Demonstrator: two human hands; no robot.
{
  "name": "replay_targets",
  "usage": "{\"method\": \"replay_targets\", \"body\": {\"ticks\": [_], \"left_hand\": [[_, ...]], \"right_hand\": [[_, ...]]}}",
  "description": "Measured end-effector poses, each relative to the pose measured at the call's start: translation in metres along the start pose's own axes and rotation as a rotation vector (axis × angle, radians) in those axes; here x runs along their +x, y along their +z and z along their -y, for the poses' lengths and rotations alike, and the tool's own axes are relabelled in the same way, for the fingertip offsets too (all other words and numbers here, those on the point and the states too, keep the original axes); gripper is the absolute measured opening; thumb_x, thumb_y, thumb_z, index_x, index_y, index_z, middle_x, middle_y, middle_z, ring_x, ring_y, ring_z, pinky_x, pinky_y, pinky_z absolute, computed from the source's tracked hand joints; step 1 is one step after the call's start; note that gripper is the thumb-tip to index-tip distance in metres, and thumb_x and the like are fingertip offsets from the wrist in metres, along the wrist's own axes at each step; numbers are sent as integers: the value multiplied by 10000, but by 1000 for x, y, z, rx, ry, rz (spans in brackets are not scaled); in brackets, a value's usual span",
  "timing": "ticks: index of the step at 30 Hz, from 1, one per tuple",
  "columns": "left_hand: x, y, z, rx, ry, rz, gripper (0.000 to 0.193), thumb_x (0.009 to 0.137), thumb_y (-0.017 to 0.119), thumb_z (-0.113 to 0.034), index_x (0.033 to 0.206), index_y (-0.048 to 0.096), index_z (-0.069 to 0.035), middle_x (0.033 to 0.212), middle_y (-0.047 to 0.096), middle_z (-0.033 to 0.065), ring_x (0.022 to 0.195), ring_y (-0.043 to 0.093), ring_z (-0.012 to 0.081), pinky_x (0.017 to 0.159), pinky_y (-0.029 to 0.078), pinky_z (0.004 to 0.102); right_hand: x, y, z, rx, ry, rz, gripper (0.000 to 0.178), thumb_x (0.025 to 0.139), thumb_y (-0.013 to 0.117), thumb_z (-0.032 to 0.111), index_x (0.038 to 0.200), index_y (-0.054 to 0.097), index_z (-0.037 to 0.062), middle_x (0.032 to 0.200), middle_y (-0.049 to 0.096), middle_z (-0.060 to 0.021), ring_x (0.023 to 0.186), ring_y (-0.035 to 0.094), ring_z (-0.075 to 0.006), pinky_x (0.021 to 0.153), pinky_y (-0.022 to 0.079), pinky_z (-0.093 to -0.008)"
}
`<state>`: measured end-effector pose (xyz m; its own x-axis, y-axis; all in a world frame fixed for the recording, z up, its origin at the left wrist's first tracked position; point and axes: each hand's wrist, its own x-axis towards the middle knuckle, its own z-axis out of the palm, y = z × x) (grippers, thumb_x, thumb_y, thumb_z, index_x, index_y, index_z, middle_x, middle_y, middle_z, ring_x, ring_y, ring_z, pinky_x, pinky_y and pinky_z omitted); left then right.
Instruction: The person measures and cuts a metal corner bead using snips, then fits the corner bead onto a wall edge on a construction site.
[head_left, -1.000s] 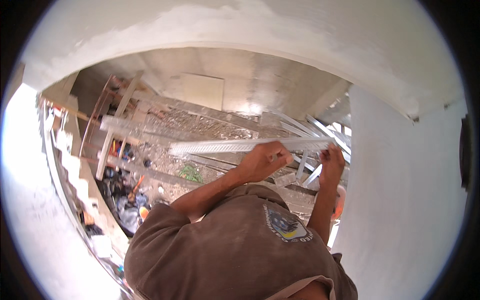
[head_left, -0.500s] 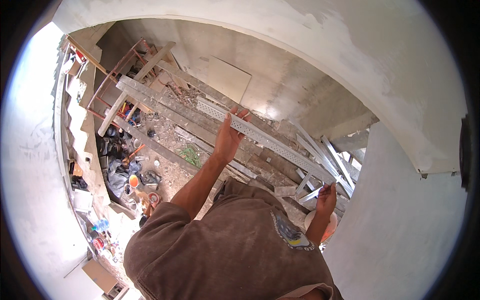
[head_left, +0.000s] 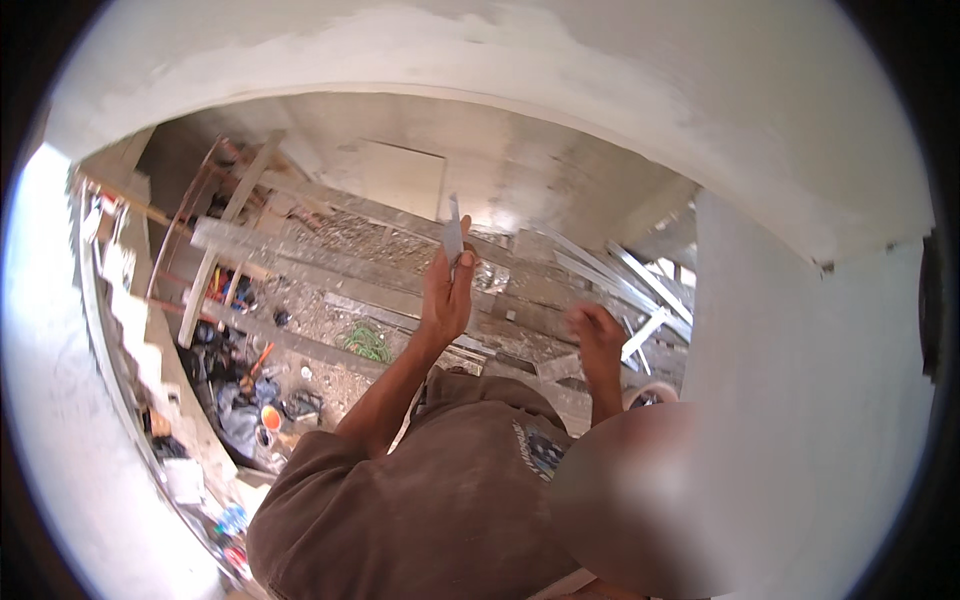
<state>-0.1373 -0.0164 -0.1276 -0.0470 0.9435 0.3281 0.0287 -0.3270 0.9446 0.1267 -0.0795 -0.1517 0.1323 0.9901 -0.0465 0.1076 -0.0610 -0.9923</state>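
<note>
My left hand [head_left: 447, 290] is raised in front of my chest, with thumb and fingers closed on a perforated metal strip [head_left: 453, 238]. The strip is turned nearly end-on, so only a short, narrow grey piece of it shows above the thumb. To the right and a little lower is my right hand [head_left: 600, 345], apart from the strip. Its fingers look bent but are smeared by motion, and whether they hold anything is unclear.
Long wooden planks [head_left: 290, 250] run across below me, beside a wooden trestle [head_left: 232, 215]. Metal profiles [head_left: 640, 290] lean at the right near a bucket [head_left: 650, 394]. Green cord [head_left: 367, 342] and rubble lie lower. A blurred round shape [head_left: 640, 500] covers the lower right.
The perforated strip has swung from lying lengthwise across the view to nearly end-on in my left hand. My right hand has moved left and up, away from the strip's end.
</note>
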Motion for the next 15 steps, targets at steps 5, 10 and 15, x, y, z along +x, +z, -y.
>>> {"method": "replay_targets", "body": {"ticks": [5,10,15], "left_hand": [[1,37,-34,405,128,142,551,982,530,-52,1504,381,43,984,531,189,829,523,300,748,438,431],[-3,47,-39,503,173,204,598,917,628,-42,1479,431,3,1007,532,201,875,549,335,736,448,445],[-1,43,-55,336,165,310,353,914,678,-89,1246,603,5,948,555,181,844,585,334,707,460,428]], "right_hand": [[12,50,116,15,-242,-21,259,949,693,82,1169,626,-35,1008,681,-70,828,653,-111,736,549,-259],[27,49,130,85,-243,-94,219,945,692,67,1123,625,-42,930,681,-53,771,629,-72,654,542,-231],[27,33,125,67,-222,-148,164,934,692,79,1046,660,-37,898,698,-59,776,636,-70,662,540,-239]]}}
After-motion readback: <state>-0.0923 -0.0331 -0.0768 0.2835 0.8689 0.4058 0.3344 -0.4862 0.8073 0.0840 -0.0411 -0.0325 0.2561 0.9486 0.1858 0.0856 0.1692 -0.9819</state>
